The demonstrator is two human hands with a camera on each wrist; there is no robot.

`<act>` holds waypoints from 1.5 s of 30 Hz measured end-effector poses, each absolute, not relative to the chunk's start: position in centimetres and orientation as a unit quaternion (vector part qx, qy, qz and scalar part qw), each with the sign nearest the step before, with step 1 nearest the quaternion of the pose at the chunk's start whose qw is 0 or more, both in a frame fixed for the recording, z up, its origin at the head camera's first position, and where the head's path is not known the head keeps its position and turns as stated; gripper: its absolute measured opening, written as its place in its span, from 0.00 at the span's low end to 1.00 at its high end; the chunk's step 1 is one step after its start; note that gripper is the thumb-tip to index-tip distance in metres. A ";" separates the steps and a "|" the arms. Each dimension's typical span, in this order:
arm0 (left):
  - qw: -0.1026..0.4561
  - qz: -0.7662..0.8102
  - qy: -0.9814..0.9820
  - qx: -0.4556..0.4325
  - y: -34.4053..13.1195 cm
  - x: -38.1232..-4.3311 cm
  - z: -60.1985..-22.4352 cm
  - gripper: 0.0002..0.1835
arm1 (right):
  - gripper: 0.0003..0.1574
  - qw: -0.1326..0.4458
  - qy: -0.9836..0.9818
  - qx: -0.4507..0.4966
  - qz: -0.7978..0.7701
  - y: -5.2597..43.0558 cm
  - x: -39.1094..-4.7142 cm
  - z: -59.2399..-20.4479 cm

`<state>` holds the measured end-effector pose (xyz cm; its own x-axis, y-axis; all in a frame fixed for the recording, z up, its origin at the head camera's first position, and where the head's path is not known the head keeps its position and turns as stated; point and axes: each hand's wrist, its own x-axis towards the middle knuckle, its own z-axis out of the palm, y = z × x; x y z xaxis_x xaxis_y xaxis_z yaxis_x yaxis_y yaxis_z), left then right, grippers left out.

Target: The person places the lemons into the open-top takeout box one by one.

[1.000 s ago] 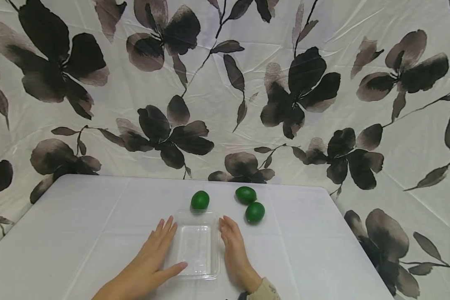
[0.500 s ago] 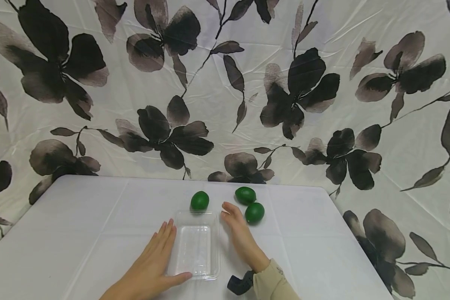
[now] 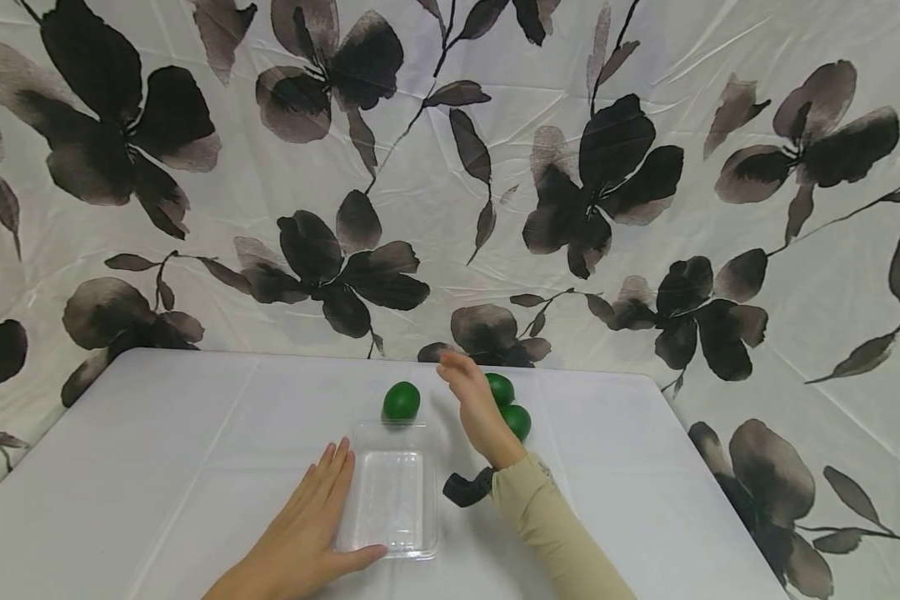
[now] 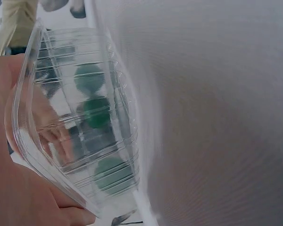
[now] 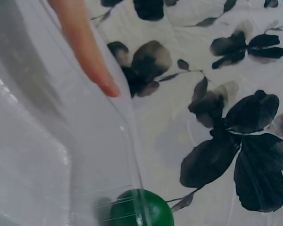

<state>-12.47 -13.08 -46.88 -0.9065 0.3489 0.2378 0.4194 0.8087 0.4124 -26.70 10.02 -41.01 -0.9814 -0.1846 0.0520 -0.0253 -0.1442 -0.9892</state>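
Note:
A clear plastic container [image 3: 429, 492] lies on the white-covered table, its hollow facing up. Along its left side my left hand [image 3: 309, 510] rests with straight fingers, the thumb reaching over the near left corner. Past the container's far right corner stretches my right hand [image 3: 474, 407], fingers extended and holding nothing. One green lime [image 3: 401, 402] sits just behind the container. Two more limes, a farther one [image 3: 501, 388] and a nearer one [image 3: 517, 422], are partly hidden by the right hand. The left wrist view shows limes [image 4: 96, 112] through the container's ribbed wall.
A white cloth [image 3: 172, 433] covers the table, whose back edge meets a hanging floral fabric [image 3: 450, 208]. Below the right hand, a black wrist-worn piece [image 3: 467, 490] sticks out beside the beige sleeve [image 3: 551, 517].
The right hand has moved from the container's right side forward to beside the two right limes, now partly covering them. The left hand has shifted only slightly; container and limes stay put.

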 end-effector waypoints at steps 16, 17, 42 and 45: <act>0.060 -0.224 -0.953 -0.194 -13.0 -12.5 -46.8 0.65 | 0.38 0.198 0.789 -0.083 -0.575 7.4 -31.4 -41.1; 0.057 -0.226 -0.953 -0.193 -13.0 -12.5 -46.8 0.65 | 0.37 0.207 0.792 -0.089 -0.567 7.4 -31.5 -41.2; 0.049 -0.227 -0.954 -0.190 -13.0 -12.5 -46.9 0.65 | 0.33 0.269 0.812 -0.073 -0.513 6.7 -33.1 -42.3; 0.053 -0.227 -0.954 -0.190 -13.0 -12.5 -46.9 0.65 | 0.33 0.269 0.811 -0.070 -0.514 6.7 -33.0 -42.3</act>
<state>-12.51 -13.01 -46.88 -0.9225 0.3374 0.1874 0.3857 0.8253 0.4125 -33.04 6.68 -42.31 -0.8453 -0.3910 -0.3642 0.1629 0.4607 -0.8725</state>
